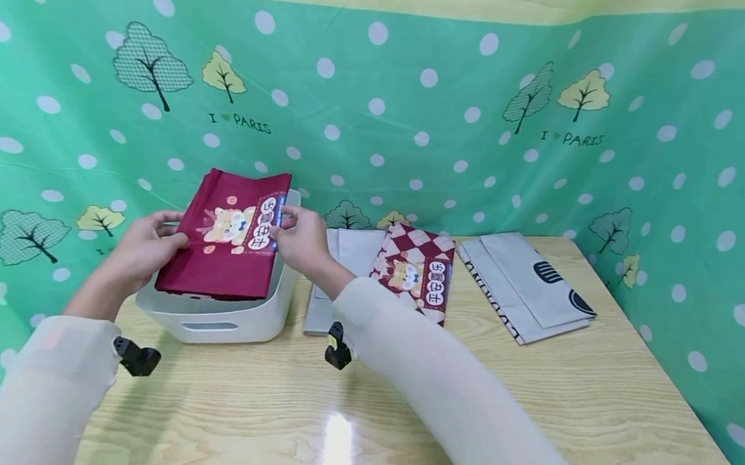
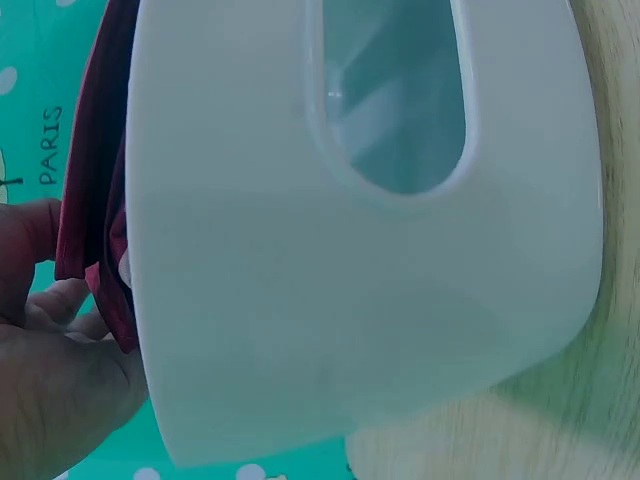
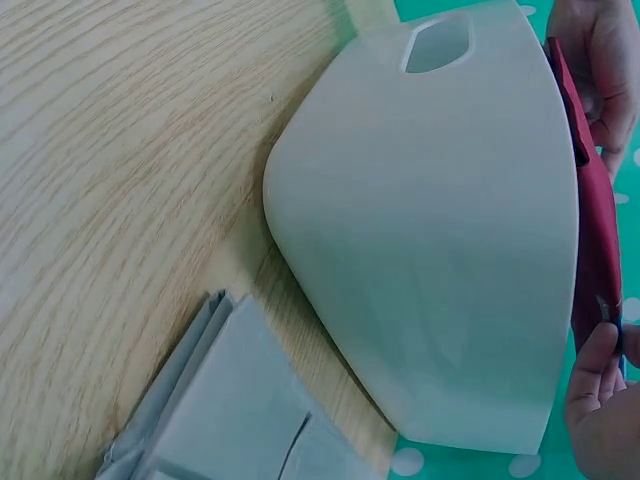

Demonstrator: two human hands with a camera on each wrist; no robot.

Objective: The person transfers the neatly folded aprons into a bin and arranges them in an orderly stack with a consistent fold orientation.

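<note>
A folded dark red cloth (image 1: 216,265) with a cartoon animal and pale lettering lies tilted over the top of a white plastic bin (image 1: 270,321). My left hand (image 1: 144,249) pinches its left edge between thumb and fingers. At the opposite edge my right hand (image 1: 307,242) pinches the cloth by a blue strip. From the left wrist, the fingers of the left hand (image 2: 60,390) show at the folded layers just above the bin's rim. The right wrist view has the right hand (image 3: 610,420) gripping the cloth's corner beside the rim. The cloth hides most of the bin's inside.
Right of the bin lies a folded grey cloth (image 1: 353,243), partly behind my right arm. A folded red and white checked cloth (image 1: 407,248) overlaps it. Farther right is another grey cloth (image 1: 523,286) with black print. A green dotted curtain (image 1: 430,131) hangs behind the wooden table (image 1: 243,421).
</note>
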